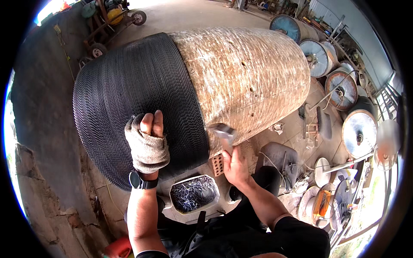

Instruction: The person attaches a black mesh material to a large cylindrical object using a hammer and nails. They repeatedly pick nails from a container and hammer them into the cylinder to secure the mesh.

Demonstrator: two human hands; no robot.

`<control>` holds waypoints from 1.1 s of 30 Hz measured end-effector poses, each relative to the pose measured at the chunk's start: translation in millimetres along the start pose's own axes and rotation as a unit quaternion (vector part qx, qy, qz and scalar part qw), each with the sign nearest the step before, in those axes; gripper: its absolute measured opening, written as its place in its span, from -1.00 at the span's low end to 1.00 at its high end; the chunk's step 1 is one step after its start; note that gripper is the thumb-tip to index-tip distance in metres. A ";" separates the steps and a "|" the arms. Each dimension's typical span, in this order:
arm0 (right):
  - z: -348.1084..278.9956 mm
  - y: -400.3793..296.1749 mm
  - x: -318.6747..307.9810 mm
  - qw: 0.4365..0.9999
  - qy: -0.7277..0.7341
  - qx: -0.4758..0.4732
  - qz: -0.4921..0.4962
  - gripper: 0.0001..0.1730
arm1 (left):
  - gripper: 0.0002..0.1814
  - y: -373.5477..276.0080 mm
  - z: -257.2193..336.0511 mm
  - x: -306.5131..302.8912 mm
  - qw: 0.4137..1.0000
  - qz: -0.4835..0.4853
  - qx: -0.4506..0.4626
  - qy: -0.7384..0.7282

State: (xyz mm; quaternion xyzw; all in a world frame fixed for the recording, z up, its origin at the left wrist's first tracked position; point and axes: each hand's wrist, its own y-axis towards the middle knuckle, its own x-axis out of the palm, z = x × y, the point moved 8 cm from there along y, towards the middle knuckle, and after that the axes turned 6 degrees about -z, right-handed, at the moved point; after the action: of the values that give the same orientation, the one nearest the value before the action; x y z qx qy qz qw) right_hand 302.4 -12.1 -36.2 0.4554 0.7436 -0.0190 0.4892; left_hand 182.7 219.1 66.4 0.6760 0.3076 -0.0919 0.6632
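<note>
A large drum [245, 74] lies on its side before me, its right part bare, brown and whitish with a few small holes. Black ridged material [138, 80] wraps its left part. My left hand [147, 142], in a grey knit glove with some fingers bare and a watch at the wrist, rests at the black wrap; whether it pinches something small is hidden. My bare right hand [237, 166] grips a hammer [222, 131], its blurred head over the drum's lower edge near the seam. Below the drum, a white-rimmed tray [216, 200] holds many small metal pieces, probably nails.
A perforated brick [218, 164] stands by the drum's lower edge. At the right are several metal-ended rollers [359, 133], a dark seat-like object [279, 161] and cable reels [342, 204]. A wheeled machine [113, 19] stands at the upper left, a red container [118, 247] at the lower left.
</note>
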 end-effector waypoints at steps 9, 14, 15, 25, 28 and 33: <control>-6.0 6.4 3.4 0.999 0.018 -0.036 0.027 -0.75 | -0.55 7.1 -1.5 0.0 1.000 -0.009 -0.005 -0.006; -14.3 -3.2 -36.2 0.971 0.223 -0.060 0.059 -0.84 | -0.57 20.2 -4.4 -2.9 1.000 0.010 -0.008 0.014; -27.5 -0.1 -52.6 0.946 0.279 -0.119 0.111 -0.87 | -0.58 22.5 -10.6 -1.0 0.999 0.014 -0.008 0.030; 37.7 -29.9 15.9 0.998 0.038 0.036 -0.024 -0.67 | -0.42 9.0 69.1 7.0 0.966 -0.013 -0.057 -0.252; 30.2 -30.1 -0.5 0.999 0.041 -0.014 0.013 -0.70 | -0.36 -14.1 103.7 27.4 0.954 -0.009 -0.059 -0.295; 34.6 -33.5 -4.0 0.998 0.054 -0.021 0.003 -0.71 | -0.31 -21.7 104.8 46.3 0.935 -0.053 -0.102 -0.335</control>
State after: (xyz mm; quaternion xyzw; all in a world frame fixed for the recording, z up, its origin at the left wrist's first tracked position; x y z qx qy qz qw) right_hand 304.1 -50.7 -65.2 0.4476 0.7677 0.0231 0.4580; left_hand 237.6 131.4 12.6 0.5174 0.1113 -0.3162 0.7873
